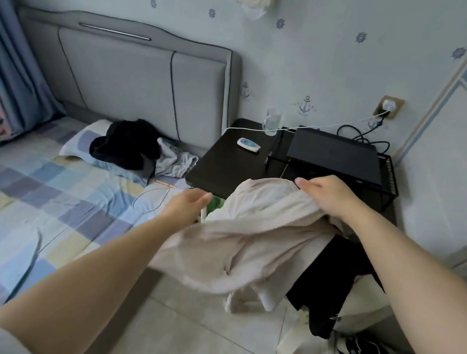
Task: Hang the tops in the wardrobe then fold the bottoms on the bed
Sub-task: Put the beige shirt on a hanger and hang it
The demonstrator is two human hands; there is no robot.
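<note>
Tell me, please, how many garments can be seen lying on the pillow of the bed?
2 can be told apart: a black garment heaped on the pillow, and a grey garment beside it, towards the bedside table. Others may be hidden under the black heap.

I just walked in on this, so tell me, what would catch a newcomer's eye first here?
First, the beige garment in the middle foreground, gripped at its top by the right hand, while the left hand reaches in open beside it. Next, the dark clothes pile on the pillow by the headboard, on the checked bed.
</note>
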